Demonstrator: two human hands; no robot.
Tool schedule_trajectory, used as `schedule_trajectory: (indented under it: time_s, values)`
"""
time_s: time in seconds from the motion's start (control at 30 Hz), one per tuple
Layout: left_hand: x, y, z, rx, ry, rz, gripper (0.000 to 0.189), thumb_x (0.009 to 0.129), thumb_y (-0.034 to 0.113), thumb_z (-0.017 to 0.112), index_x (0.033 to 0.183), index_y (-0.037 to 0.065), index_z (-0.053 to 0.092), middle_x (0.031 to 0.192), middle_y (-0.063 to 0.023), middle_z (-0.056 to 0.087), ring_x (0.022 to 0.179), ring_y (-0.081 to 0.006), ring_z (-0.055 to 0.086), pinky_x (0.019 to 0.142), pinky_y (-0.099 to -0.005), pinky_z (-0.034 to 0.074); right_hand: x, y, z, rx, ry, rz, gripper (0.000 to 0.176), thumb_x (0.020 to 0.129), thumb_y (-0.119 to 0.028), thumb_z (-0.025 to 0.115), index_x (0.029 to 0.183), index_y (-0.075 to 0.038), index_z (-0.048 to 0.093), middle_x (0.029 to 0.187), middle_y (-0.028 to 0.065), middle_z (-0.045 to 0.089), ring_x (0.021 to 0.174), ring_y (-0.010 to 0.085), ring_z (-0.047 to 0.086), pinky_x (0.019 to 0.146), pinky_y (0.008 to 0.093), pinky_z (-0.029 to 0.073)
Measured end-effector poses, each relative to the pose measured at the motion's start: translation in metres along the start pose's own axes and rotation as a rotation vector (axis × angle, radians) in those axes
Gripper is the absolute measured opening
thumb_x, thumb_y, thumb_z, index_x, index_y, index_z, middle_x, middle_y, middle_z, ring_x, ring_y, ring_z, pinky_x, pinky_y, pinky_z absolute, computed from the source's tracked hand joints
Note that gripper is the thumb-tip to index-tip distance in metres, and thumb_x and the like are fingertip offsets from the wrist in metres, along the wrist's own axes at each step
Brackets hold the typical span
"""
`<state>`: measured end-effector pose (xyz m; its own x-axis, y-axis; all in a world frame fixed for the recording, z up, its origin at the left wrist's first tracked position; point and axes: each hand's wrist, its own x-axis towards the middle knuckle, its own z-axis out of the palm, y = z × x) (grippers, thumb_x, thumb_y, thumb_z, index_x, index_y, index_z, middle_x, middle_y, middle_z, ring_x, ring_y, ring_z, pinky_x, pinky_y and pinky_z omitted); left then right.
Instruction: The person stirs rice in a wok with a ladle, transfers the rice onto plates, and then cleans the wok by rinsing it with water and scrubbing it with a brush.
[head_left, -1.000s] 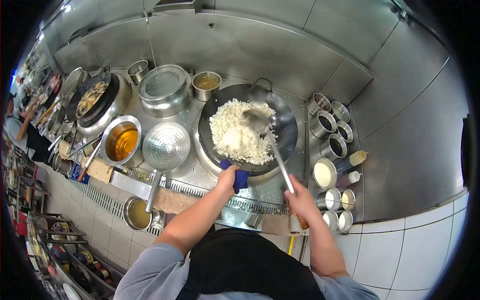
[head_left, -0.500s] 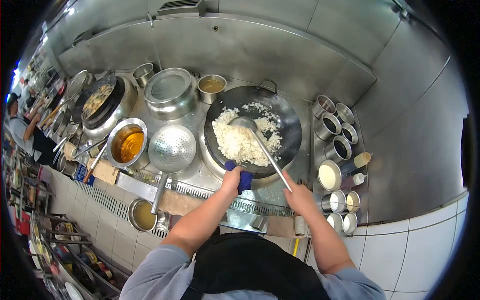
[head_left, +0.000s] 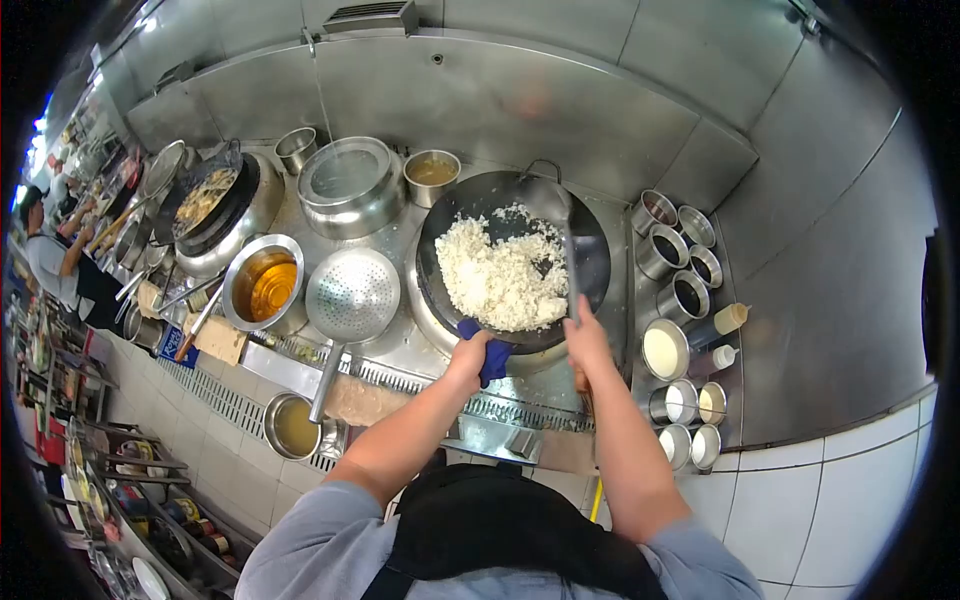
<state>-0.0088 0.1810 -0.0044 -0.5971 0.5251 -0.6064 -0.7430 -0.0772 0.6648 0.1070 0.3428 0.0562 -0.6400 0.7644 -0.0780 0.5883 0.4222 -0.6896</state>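
White rice (head_left: 505, 275) is spread over the near and left side of a black wok (head_left: 592, 255) on the stove. My left hand (head_left: 470, 358) is closed around a folded blue cloth (head_left: 494, 362) at the wok's near rim. In my right hand (head_left: 590, 345) is the handle of a ladle (head_left: 571, 265), fingers wrapped round it. The ladle's bowl, blurred by motion, is above the wok's far right part, apart from the main heap of rice.
A perforated strainer (head_left: 353, 296) and a pot of amber liquid (head_left: 238, 290) stand left of the wok. Seasoning containers (head_left: 666, 350) and squeeze bottles (head_left: 722, 320) line the right side. Another wok (head_left: 245, 195) holds food further left. A co-worker (head_left: 55, 265) stands at the far left.
The ladle has lifted out of the rice and swung to the far right of the wok. My right hand has moved up with it. My left hand keeps its hold at the rim.
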Motion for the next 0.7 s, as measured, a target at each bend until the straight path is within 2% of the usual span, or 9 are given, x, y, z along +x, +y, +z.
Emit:
schedule_trajectory:
  time_s: [0.03,0.07,0.13,0.3,0.33,0.43,0.5,0.57,0.7]
  values:
    - [0.000,0.001,0.002,0.010,-0.004,0.013,0.025,0.084,0.021,0.056,0.096,-0.001,0.056,0.081,-0.0110,0.063,0.065,-0.0222,0.063,0.054,-0.0339,0.052,0.005,-0.012,0.005,0.195,-0.126,0.172,0.060,0.090,-0.018,0.055,0.145,-0.023,0.031,0.079,0.0131,0.065,0.048,0.0257,0.057,0.050,0.0368,0.048]
    - [0.000,0.002,0.003,0.017,-0.007,0.029,0.026,0.084,0.021,0.056,0.096,-0.002,0.056,0.081,-0.0112,0.063,0.065,-0.0225,0.063,0.054,-0.0341,0.052,0.004,-0.018,-0.003,0.191,-0.128,0.165,0.060,0.090,-0.018,0.055,0.145,-0.023,0.031,0.079,0.0131,0.065,0.048,0.0257,0.057,0.050,0.0368,0.048]
    - [0.001,-0.001,0.002,0.016,-0.006,0.032,0.026,0.084,0.021,0.055,0.096,-0.002,0.056,0.081,-0.0108,0.063,0.064,-0.0222,0.062,0.053,-0.0341,0.052,-0.011,-0.039,-0.033,0.178,-0.565,0.159,0.059,0.091,-0.017,0.052,0.145,-0.021,0.030,0.094,0.0165,0.066,0.046,0.0176,0.055,0.045,0.0321,0.047]
    - [0.001,-0.003,-0.001,-0.025,-0.016,0.013,0.026,0.085,0.022,0.055,0.097,-0.002,0.055,0.080,-0.0102,0.062,0.062,-0.0218,0.062,0.051,-0.0337,0.051,-0.006,-0.040,-0.059,-0.011,-0.231,0.071,0.058,0.092,-0.017,0.051,0.145,-0.021,0.030,0.089,0.0146,0.065,0.045,0.0179,0.055,0.043,0.0328,0.046]
    - [0.003,-0.004,-0.003,-0.017,-0.030,0.016,0.027,0.085,0.022,0.055,0.097,-0.002,0.055,0.080,-0.0102,0.062,0.062,-0.0218,0.062,0.051,-0.0334,0.051,0.003,-0.038,-0.047,0.004,-0.126,0.081,0.055,0.092,-0.014,0.050,0.144,-0.017,0.032,0.075,0.0109,0.061,0.039,0.0151,0.047,0.038,0.0315,0.042]
    - [0.011,-0.005,-0.002,-0.016,-0.057,0.017,0.026,0.086,0.022,0.055,0.097,-0.001,0.055,0.079,-0.0101,0.062,0.062,-0.0217,0.062,0.051,-0.0332,0.051,0.013,-0.033,-0.008,0.122,-0.176,0.048,0.056,0.092,-0.017,0.050,0.145,-0.017,0.030,0.078,0.0126,0.062,0.040,0.0158,0.048,0.040,0.0327,0.044]
    - [0.009,-0.005,-0.002,-0.007,-0.021,0.019,0.026,0.086,0.023,0.055,0.097,-0.001,0.055,0.078,-0.0099,0.062,0.061,-0.0214,0.061,0.051,-0.0324,0.051,-0.012,-0.030,-0.009,-0.047,-0.384,0.005,0.059,0.091,-0.020,0.051,0.145,-0.020,0.027,0.079,0.0164,0.065,0.046,0.0237,0.057,0.047,0.0369,0.048]
    - [0.006,-0.002,-0.001,-0.017,-0.025,-0.009,0.026,0.086,0.024,0.056,0.097,0.000,0.056,0.078,-0.0096,0.062,0.061,-0.0213,0.061,0.051,-0.0327,0.051,-0.043,-0.014,-0.030,-0.517,-0.358,-0.345,0.060,0.092,-0.025,0.051,0.146,-0.025,0.024,0.088,0.0214,0.065,0.060,0.0318,0.063,0.055,0.0432,0.052]
    - [0.004,0.003,-0.013,-0.133,-0.114,-0.084,0.027,0.086,0.028,0.058,0.098,0.003,0.057,0.081,-0.0083,0.064,0.064,-0.0209,0.063,0.055,-0.0346,0.052,-0.087,-0.006,-0.110,-0.931,-0.280,-0.403,0.062,0.091,-0.027,0.051,0.146,-0.029,0.022,0.075,0.0181,0.062,0.059,0.0357,0.061,0.055,0.0466,0.049]
